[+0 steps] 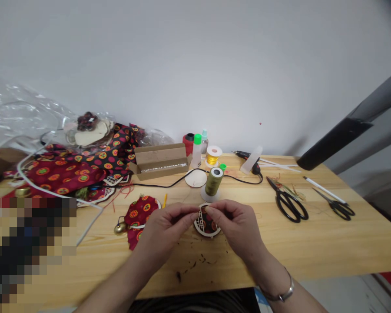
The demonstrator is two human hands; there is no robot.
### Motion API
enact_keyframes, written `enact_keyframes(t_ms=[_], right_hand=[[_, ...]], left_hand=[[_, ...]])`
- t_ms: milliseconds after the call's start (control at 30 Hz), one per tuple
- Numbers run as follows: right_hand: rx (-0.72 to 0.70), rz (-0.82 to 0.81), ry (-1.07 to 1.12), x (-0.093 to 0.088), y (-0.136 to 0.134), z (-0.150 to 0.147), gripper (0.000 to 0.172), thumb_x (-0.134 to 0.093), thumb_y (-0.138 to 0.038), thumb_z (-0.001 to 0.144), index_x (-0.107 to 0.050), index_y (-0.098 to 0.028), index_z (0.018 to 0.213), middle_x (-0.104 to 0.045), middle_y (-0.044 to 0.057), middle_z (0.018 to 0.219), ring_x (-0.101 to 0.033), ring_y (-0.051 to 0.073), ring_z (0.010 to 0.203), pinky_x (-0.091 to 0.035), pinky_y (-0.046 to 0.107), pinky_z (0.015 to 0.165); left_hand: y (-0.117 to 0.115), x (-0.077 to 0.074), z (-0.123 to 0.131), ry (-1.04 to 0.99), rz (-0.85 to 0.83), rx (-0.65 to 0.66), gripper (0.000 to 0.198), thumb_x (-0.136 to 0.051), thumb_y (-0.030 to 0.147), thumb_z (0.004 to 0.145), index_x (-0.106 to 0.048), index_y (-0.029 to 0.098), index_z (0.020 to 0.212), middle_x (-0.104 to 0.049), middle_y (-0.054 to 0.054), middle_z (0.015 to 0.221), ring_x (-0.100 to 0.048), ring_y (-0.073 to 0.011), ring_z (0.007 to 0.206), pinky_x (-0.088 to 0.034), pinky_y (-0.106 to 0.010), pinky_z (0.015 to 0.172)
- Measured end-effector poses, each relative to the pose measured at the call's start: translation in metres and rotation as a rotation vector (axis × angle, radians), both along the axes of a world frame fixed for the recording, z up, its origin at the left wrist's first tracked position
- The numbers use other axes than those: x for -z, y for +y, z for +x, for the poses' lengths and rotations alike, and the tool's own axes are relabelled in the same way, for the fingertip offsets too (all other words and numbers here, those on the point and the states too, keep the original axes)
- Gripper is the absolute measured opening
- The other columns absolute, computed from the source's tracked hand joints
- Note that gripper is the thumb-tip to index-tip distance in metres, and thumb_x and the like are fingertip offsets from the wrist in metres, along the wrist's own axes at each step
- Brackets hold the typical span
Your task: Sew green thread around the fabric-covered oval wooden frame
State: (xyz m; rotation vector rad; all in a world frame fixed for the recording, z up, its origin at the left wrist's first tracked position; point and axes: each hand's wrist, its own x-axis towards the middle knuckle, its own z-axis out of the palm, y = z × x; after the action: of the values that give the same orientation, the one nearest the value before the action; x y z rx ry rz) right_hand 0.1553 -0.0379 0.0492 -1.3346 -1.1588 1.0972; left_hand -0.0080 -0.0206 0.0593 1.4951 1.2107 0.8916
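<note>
My left hand (164, 230) and my right hand (234, 230) meet above a small round ornament (207, 221), which has a pale wooden lattice frame around dark red patterned fabric. The fingertips of both hands pinch at its top edge, partly hiding it. Just left of my left hand lies a piece of red dotted fabric (139, 215) with a brass bell (120, 228) at its side. An olive thread spool (214, 181) stands on a white holder beyond my fingers.
On the wooden table (316, 243) lie black-handled scissors (288, 203), smaller scissors (337, 208), a black-corded glue gun (247, 155), gold thread (214, 155), a cardboard box (159, 161) and a heap of red patterned fabric (65, 174). Dark scraps lie near the front.
</note>
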Motion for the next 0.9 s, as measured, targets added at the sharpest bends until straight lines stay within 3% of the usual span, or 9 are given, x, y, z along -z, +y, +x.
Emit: enact_keyframes(t_ms=[167,367,500,633,900], right_hand=[[-0.008,-0.016,-0.020,-0.0013,-0.0006,0.0021,0.016,-0.069,-0.031,0.070,-0.071,-0.016,0.067,-0.068,0.003,0.057,-0.056,0.012,0.049,-0.050,0.024,0.047],[-0.001,-0.009,-0.048,0.0002,-0.0008,0.0023,0.015,-0.068,-0.032,0.072,-0.071,-0.017,0.068,-0.068,0.003,0.058,-0.058,0.014,0.051,-0.051,0.024,0.049],[-0.053,0.035,-0.096,0.0030,-0.0016,0.0016,0.017,-0.066,-0.031,0.075,-0.071,-0.016,0.069,-0.067,0.003,0.058,-0.057,0.013,0.052,-0.048,0.024,0.051],[-0.136,0.096,-0.148,0.0047,-0.0040,0.0011,0.019,-0.061,-0.029,0.079,-0.072,-0.016,0.072,-0.066,0.002,0.060,-0.055,0.012,0.055,-0.046,0.022,0.053],[-0.168,0.100,-0.173,0.0042,-0.0035,-0.0007,0.016,-0.061,-0.027,0.079,-0.071,-0.016,0.072,-0.063,0.001,0.060,-0.052,0.011,0.055,-0.042,0.021,0.052]], left_hand=[[0.0019,0.0003,-0.0036,0.038,0.113,-0.039,0.013,-0.063,0.022,0.075,-0.076,0.021,0.076,-0.075,-0.003,0.088,-0.068,-0.0198,0.085,-0.053,-0.029,0.079],[-0.0013,0.0071,-0.0062,0.133,0.277,-0.160,0.017,-0.062,0.024,0.080,-0.073,0.019,0.091,-0.072,-0.006,0.096,-0.065,-0.0196,0.093,-0.052,-0.031,0.084],[-0.0052,0.0064,-0.0031,0.135,0.390,-0.042,0.023,-0.054,0.020,0.086,-0.071,0.018,0.101,-0.070,-0.007,0.110,-0.063,-0.0175,0.105,-0.047,-0.029,0.093],[-0.0062,0.0039,-0.0008,0.148,0.357,0.084,0.025,-0.053,0.019,0.086,-0.069,0.020,0.105,-0.073,-0.005,0.107,-0.066,-0.0172,0.099,-0.051,-0.027,0.087],[-0.0057,0.0046,-0.0010,0.160,0.286,0.088,0.019,-0.055,0.019,0.084,-0.072,0.022,0.093,-0.078,0.000,0.089,-0.071,-0.0168,0.081,-0.054,-0.025,0.074]])
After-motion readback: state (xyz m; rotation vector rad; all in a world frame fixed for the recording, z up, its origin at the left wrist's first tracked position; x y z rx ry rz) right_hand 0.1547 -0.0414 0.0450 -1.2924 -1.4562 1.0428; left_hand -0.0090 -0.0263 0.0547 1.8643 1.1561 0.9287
